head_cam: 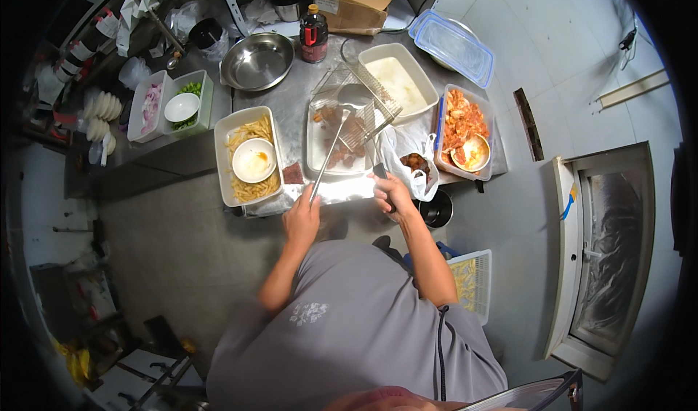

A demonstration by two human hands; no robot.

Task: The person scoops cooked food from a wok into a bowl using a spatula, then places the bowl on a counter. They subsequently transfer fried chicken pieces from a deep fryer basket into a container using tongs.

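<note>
My left hand (301,223) grips the long metal handle of a cooking ladle (330,157), whose round head lies against the wire basket and is partly obscured. My right hand (393,195) is closed around the black handle of a wire frying basket (376,105). The basket is tilted over a white plastic tub (312,160). Browned fried pieces (341,157) lie in that tub; whether some are still in the basket I cannot tell. Right of it sits a white plastic bag (392,143) with browned food inside.
To the left stands a tub of fries (251,193) with a white bowl (253,160). On the right is a container of reddish marinated meat (463,116). Behind are a steel pan (257,62), a dark sauce bottle (313,34) and a pale tub (401,78). A black pot (436,209) stands below.
</note>
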